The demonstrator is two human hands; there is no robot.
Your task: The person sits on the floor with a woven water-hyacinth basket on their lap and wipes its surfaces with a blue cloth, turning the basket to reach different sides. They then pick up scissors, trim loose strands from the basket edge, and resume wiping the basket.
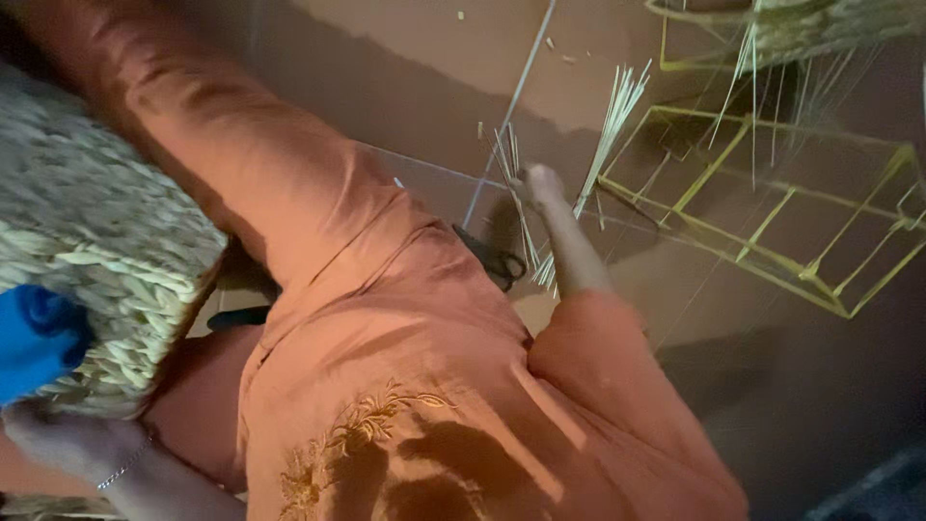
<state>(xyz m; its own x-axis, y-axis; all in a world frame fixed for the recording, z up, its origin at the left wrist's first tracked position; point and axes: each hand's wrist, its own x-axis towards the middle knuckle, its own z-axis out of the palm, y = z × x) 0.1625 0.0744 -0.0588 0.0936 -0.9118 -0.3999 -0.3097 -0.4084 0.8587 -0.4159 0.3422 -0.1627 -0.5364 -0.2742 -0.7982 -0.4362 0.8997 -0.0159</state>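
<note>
left hand [68, 439] grips woven basket [96, 241]; right hand [542, 183] closed on straw bundle [608, 125].

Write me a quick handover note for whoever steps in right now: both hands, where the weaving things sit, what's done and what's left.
Left hand: low at the left edge, resting against the underside of the woven basket; grip not clear.
Right hand: reaching out to the loose bundle of pale reed strips on the floor; blurred, fingers hidden.
Yellow wire frame lies bare on the floor beyond the strips. Black scissors lie by the knee.
Done: the basket's visible side is woven.
Left: the yellow frame has no weaving yet.
</note>
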